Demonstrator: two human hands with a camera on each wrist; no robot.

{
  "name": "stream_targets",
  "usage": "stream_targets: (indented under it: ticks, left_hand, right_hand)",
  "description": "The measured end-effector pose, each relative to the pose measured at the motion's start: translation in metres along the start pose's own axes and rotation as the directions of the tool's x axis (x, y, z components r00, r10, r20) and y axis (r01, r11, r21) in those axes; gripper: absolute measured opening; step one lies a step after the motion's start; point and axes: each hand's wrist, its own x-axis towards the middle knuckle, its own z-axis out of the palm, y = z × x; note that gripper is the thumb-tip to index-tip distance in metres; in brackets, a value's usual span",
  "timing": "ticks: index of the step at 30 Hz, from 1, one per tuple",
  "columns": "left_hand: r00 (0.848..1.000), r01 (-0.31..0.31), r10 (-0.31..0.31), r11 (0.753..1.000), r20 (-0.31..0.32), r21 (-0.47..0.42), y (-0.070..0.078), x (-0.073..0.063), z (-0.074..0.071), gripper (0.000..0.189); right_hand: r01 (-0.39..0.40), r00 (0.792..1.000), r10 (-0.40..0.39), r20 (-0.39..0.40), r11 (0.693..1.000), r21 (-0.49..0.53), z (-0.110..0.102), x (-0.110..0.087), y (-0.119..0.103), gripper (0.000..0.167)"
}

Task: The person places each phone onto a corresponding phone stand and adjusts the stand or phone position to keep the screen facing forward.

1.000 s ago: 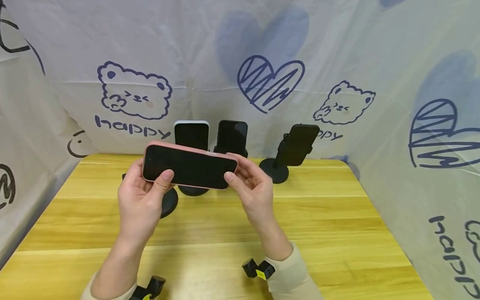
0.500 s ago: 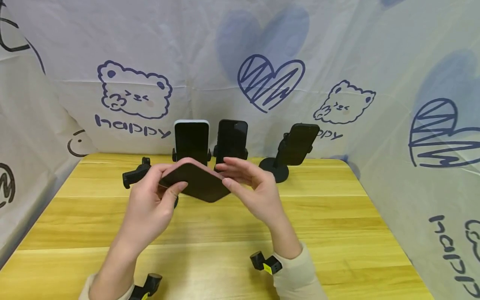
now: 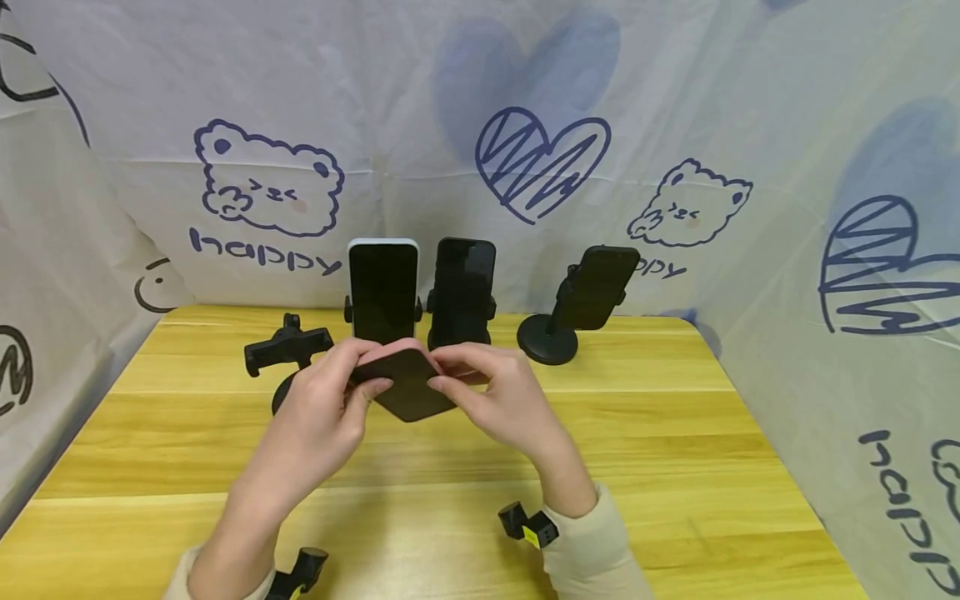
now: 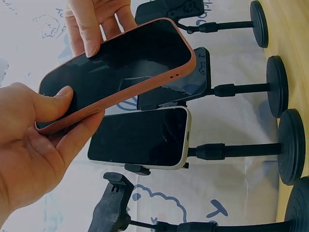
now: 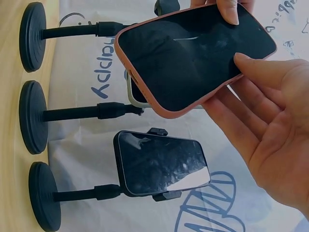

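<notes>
A phone in a pink case (image 3: 408,387) is held above the table by both hands, its dark screen facing me, foreshortened and turned cornerwise in the head view. My left hand (image 3: 322,417) pinches it along one side, thumb on the screen (image 4: 116,72) and fingers behind. The opposite edge is pinched by my right hand (image 3: 506,400), whose thumb lies on the glass in the right wrist view. Left of the phone stands a black phone stand (image 3: 288,346) with a bare clamp; its base is partly behind my left hand.
Behind the hands, a white-edged phone (image 3: 383,287) and a black phone (image 3: 463,287) sit upright in stands. Farther right, another stand holds a tilted black phone (image 3: 597,287). A printed cloth (image 3: 420,108) hangs behind the wooden table (image 3: 637,467).
The phone has turned from lying sideways to a cornerwise, more upright pose and come lower. Both hands moved closer together, and the right briefly loosened its fingers before pinching the edge again.
</notes>
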Motion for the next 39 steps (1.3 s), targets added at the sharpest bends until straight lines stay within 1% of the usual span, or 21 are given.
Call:
stream_targets:
  ticks: [3,6,10,14,19,24,26,28,33,35,37,39]
  left_hand:
    - [0.999,0.022,-0.023,1.0,-0.024,-0.019,0.001,0.0,0.001,0.027]
    - [0.997,0.035,-0.038,0.998,-0.066,-0.056,0.001,0.0,0.003,0.031]
    - [0.991,0.008,-0.023,0.994,-0.13,-0.113,0.001,0.001,0.006,0.033]
    - [0.986,-0.007,-0.023,0.985,-0.168,-0.174,0.001,0.002,0.007,0.033]
    - [0.984,0.004,-0.04,0.98,-0.175,-0.199,0.001,0.002,0.009,0.036]
    - [0.988,0.022,-0.054,0.977,-0.145,-0.211,0.0,0.003,0.009,0.037]
    - [0.99,0.036,-0.064,0.978,-0.126,-0.208,-0.001,0.003,0.009,0.037]
    - [0.991,0.051,-0.074,0.979,-0.109,-0.199,-0.001,0.003,0.009,0.036]
    - [0.992,0.064,-0.082,0.981,-0.091,-0.182,-0.003,0.003,0.008,0.032]
    - [0.992,0.069,-0.086,0.982,-0.088,-0.178,-0.003,0.003,0.007,0.03]
    - [0.992,0.074,-0.09,0.981,-0.087,-0.178,-0.003,0.003,0.006,0.028]
    - [0.992,0.079,-0.096,0.979,-0.087,-0.189,-0.003,0.002,0.004,0.027]
  right_hand:
    - [0.004,1.0,-0.004,-0.026,1.0,-0.006,0.0,0.0,0.0,0.02]
    - [0.005,0.998,-0.005,-0.066,1.0,0.005,0.0,0.0,0.0,0.021]
    - [-0.002,0.994,0.006,-0.112,0.999,0.034,0.002,0.0,-0.001,0.022]
    - [-0.025,0.989,0.038,-0.142,0.995,0.094,0.004,0.0,-0.002,0.023]
    - [-0.035,0.979,0.074,-0.189,0.978,0.206,0.008,0.001,-0.002,0.025]
    - [-0.034,0.963,0.111,-0.247,0.955,0.295,0.013,0.001,-0.004,0.026]
    - [-0.037,0.953,0.136,-0.271,0.939,0.343,0.015,0.001,-0.005,0.026]
    - [-0.039,0.941,0.172,-0.293,0.912,0.409,0.017,0.001,-0.005,0.027]
    - [-0.024,0.909,0.262,-0.325,0.811,0.585,0.021,0.003,-0.008,0.03]
    - [-0.016,0.9,0.285,-0.33,0.778,0.629,0.022,0.004,-0.008,0.03]
    - [-0.018,0.894,0.305,-0.329,0.756,0.654,0.023,0.004,-0.008,0.028]
    - [-0.025,0.893,0.321,-0.316,0.736,0.677,0.023,0.004,-0.008,0.025]
